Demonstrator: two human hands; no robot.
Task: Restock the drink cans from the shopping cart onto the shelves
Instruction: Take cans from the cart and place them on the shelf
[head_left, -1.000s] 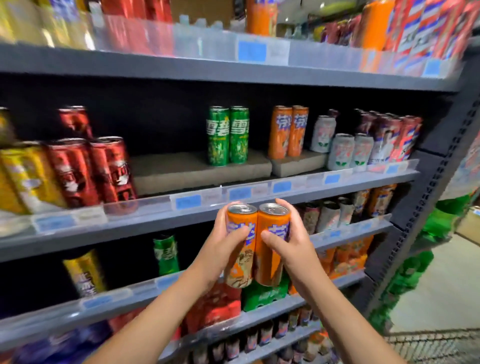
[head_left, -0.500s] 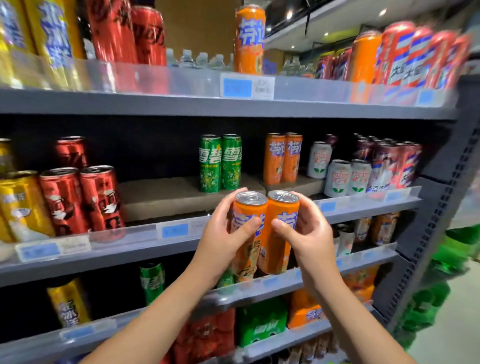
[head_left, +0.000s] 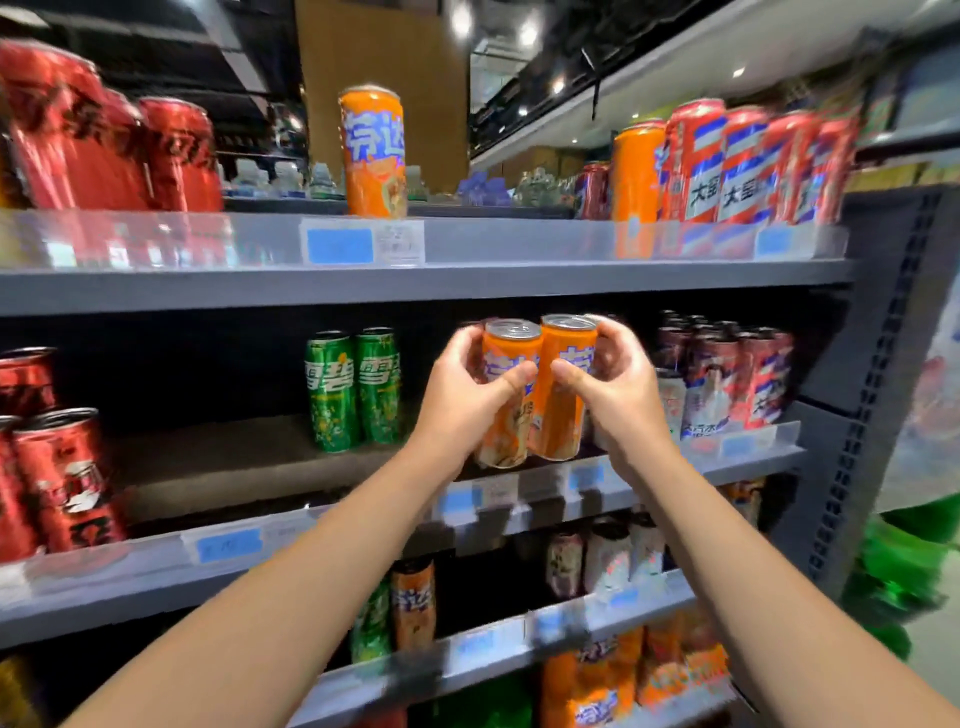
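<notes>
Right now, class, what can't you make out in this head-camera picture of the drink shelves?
- Orange cans behind the two held orange cans: hidden by both hands.
- Blue price label: print blurred.
- Red cans top left: cut by the edge, smeared.
- Shopping cart: outside the view.

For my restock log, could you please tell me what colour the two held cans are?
Orange cans, silver tops; head view.

The lone orange can (head_left: 372, 150) on the top shelf bears blue characters "芬达". The two green cans (head_left: 353, 388) on the middle shelf read "雪碧" in white. The striped red-and-blue cans (head_left: 737, 163) at the top right carry "大窑" on a dark band. The blue price tags (head_left: 340, 245) along the shelf rails are too blurred to read.
</notes>
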